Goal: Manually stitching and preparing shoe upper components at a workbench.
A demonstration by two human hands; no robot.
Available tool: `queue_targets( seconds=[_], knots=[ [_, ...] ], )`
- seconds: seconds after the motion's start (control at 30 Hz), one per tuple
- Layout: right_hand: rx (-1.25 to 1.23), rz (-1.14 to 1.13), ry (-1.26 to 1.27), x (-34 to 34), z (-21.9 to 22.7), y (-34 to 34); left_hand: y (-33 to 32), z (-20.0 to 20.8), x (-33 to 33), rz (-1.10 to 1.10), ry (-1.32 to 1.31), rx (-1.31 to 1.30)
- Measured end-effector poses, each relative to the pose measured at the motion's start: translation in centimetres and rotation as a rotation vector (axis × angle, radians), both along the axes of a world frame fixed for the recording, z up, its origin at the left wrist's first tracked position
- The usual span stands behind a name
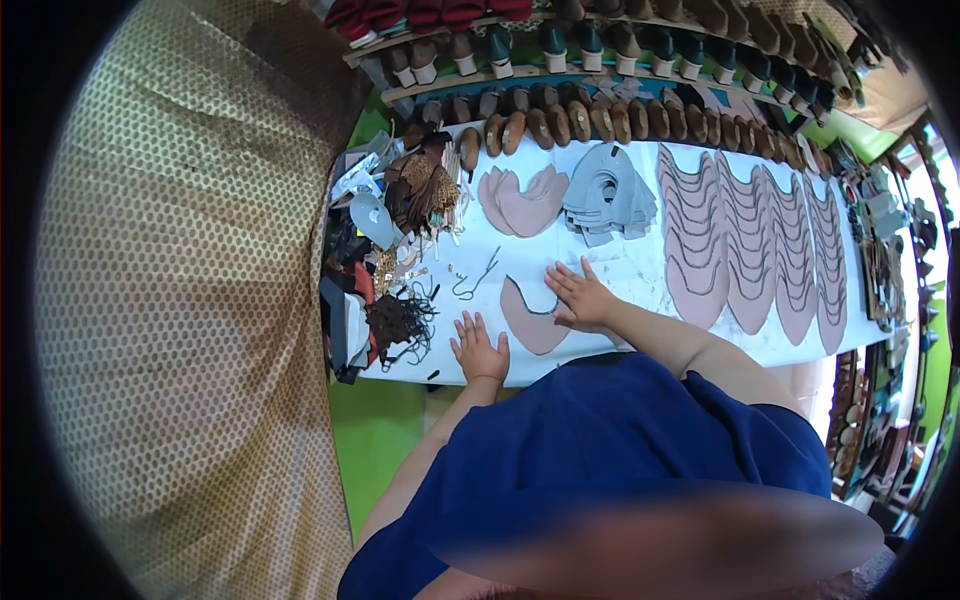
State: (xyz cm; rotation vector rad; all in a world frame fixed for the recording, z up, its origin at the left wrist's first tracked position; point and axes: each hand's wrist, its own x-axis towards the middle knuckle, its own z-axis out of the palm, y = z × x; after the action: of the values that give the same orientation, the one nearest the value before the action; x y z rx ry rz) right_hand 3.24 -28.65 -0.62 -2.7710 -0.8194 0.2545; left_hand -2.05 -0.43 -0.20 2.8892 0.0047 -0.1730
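Fingers extended and spread, the right hand [584, 296] overlaps the right end of a pink U-shaped shoe-upper piece [531, 334] lying on the white tabletop [618, 264], with the left hand [480, 355] splayed open just beside it, so an uneven sideways push might skew the piece.

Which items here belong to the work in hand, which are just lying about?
In hand, likely:
Pink U-shaped piece, partly under the right hand
Stacked pink pieces
Overlapping pink rows

Lying about, apparently:
Leopard-print scraps
Tangled dark cords
Green heeled shoes
Brown shoe-shaped forms

Grey stack: can't tell
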Motion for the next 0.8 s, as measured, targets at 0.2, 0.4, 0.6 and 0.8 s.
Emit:
queue_targets(
  seconds=[0.2, 0.4, 0.6, 0.8],
  knots=[
    [-0.113, -0.141, -0.055, -2.3, 2.5, 2.6, 0.3, -0.6, -0.2, -0.009, 0.004, -0.013],
    [0.101, 0.21, 0.002, -8.6, -0.9, 7.2, 0.4, -0.2, -0.2, -0.024, -0.038, -0.044],
    [0.138, -0.006, -0.127, -9.4, -1.8, 7.2, 0.6, -0.2, -0.5, -0.044, -0.067, -0.047],
    [0.41, -0.461, 0.117, -8.5, 3.9, 6.3, 0.7, -1.0, -0.7, -0.029, -0.08, -0.055]
  ],
)
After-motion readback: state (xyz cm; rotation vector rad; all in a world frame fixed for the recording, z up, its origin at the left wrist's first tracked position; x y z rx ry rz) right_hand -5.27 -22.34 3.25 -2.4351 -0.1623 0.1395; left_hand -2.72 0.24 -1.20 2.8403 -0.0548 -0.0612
